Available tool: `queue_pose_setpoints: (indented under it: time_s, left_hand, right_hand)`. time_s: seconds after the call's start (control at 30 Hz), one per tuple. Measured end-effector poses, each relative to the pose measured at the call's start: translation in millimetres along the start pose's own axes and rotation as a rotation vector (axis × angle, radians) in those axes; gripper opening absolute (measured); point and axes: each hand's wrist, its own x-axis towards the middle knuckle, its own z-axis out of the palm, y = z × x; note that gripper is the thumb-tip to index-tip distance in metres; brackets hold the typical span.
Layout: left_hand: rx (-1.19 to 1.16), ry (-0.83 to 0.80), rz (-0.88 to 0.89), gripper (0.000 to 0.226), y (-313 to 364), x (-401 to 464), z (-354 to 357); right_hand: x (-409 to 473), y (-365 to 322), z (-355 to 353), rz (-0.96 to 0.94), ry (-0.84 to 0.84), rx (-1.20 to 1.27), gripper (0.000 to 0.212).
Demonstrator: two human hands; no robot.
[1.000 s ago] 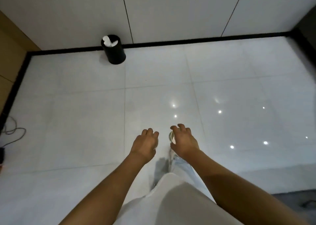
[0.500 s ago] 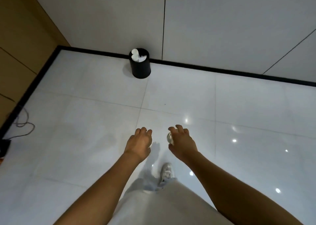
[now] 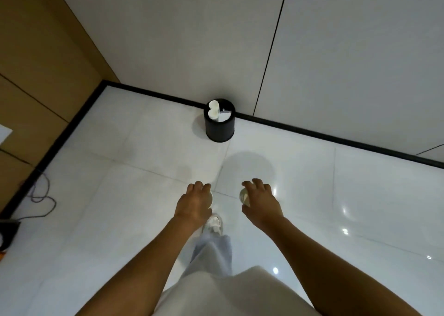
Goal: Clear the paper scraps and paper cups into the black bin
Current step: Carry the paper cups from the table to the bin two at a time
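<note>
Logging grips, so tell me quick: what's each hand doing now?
Left hand: fingers curled round a paper cup.
Right hand: fingers curled round another paper cup.

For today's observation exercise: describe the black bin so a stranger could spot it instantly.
Follow the black skirting strip along the foot of the grey wall panels. The black bin stands on the white tiled floor against it, a round, dark container with white paper cups showing inside.

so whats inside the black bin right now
The black bin holds two white paper cups at its left rim and paper scraps beside them. Anything beneath them is hidden.
</note>
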Motion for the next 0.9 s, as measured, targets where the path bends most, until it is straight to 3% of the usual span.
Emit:
queue_pose_setpoints:
  time_s: [0.4, 0.9]
  left_hand:
    - [-0.025, 0.016, -0.02, 0.061, -48, 195, -113]
    - [-0.208, 0.125, -0.259, 0.066, -5, 404, -183]
  right_hand:
    - [205, -37, -95, 0.033, -0.007, 0.033, 0.063]
    - [464, 10, -228, -0.229, -0.104, -0.152, 0.06]
